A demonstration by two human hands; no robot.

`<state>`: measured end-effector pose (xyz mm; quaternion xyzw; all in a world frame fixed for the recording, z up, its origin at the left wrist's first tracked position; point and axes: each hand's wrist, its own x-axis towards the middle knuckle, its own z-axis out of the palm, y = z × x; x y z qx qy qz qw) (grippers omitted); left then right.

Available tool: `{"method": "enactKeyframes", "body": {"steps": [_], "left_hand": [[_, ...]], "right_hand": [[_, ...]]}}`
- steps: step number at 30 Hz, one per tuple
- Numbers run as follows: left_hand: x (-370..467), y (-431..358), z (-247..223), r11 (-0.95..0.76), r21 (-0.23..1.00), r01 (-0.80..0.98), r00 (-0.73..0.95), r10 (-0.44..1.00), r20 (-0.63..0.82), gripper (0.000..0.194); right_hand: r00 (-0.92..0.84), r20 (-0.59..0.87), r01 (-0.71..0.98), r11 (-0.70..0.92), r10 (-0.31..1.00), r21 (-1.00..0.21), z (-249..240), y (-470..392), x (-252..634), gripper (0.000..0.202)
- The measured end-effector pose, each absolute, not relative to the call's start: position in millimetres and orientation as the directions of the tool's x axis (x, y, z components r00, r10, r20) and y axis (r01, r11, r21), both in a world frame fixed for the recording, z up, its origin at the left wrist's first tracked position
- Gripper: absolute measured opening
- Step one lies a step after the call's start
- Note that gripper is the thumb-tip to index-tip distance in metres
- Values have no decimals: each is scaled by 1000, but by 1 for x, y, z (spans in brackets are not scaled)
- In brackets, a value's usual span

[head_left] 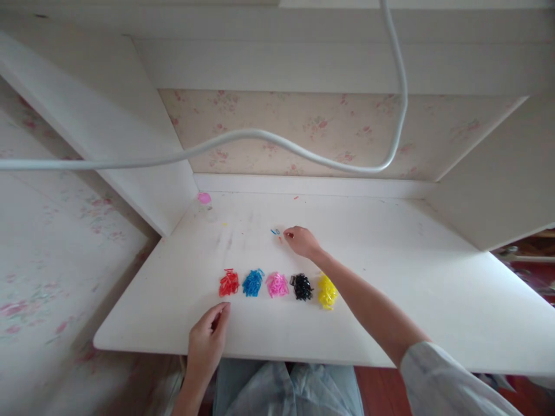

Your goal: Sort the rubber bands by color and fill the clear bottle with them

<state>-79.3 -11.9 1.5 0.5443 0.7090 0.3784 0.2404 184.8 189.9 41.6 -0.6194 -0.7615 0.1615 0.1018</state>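
Five piles of small pieces form a row on the white desk (390,300): red (229,283), blue (252,283), pink (277,285), black (302,286) and yellow (327,292). My right hand (300,240) reaches beyond the row, its fingers pinched beside a few loose blue pieces (275,231) and a small red piece (280,240). Whatever those fingertips hold is too small to make out. Below the red pile, near the front edge, my left hand (210,332) has thumb and fingertips together, and I cannot see what is between them.
A white cable (260,134) crosses the view above the desk. At the back left lies a pink round item (204,198). A small reddish piece (296,198) lies near the back edge. White side panels (143,133) flank the desk.
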Motion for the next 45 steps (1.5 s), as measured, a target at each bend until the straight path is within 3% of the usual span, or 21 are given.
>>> {"method": "enactKeyframes", "body": {"steps": [5, 14, 20, 24, 27, 34, 37, 39, 41, 45], "left_hand": [[-87, -9, 1, 148, 814, 561, -242, 970, -9, 43], [-86, -8, -4, 109, 793, 599, -194, 981, 12, 39], [-86, -7, -6, 107, 796, 596, -181, 984, 3, 37], [-85, -6, -8, 99, 799, 593, -183, 983, 14, 36], [-84, -6, -8, 91, 795, 600, -181, 983, 24, 35], [-84, -6, -4, 116, 811, 573, -174, 985, -18, 37], [-85, 4, 8, 126, 829, 545, -180, 983, -31, 37], [-84, 19, 19, 53, 817, 575, -115, 993, 16, 35], [-81, 41, 32, -65, 771, 633, 2, 997, 82, 32], [-63, 100, 46, -215, 588, 780, 150, 976, 157, 27]], "right_hand": [[-300, -107, 919, 258, 948, -298, 23, 230, 170, 43], [-364, -80, 911, 337, 928, -239, 22, 234, 183, 29], [-364, 17, 895, 355, 931, -271, 41, 200, 171, 30], [-563, 51, 763, 542, 825, -351, 55, 162, 144, 27], [-665, -4, 695, 617, 747, -369, 60, 138, 126, 27], [-687, -115, 708, 625, 717, -328, 60, 123, 108, 29], [-633, -37, 728, 579, 773, -367, 67, 118, 120, 31], [-537, 79, 721, 505, 840, -474, 70, 108, 135, 31], [-351, 182, 666, 381, 919, -642, 69, 90, 155, 32], [108, 161, 503, 86, 981, -860, 42, 34, 202, 31]]}}
